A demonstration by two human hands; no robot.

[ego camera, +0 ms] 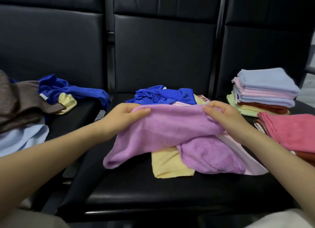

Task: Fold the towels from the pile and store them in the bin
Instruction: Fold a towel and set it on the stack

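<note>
Over black seat [153,190], both hands pinching purple towel [170,123], edge seemingly lifted

Both hands — left hand [125,113], right hand [226,116] — pinch purple towel [170,125] top edge above unfolded pile [163,95]; folded stack [265,91] right.

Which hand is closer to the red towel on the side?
The right hand. It pinches the purple towel just beside the red towel, while the left hand grips the purple towel's far end.
</note>
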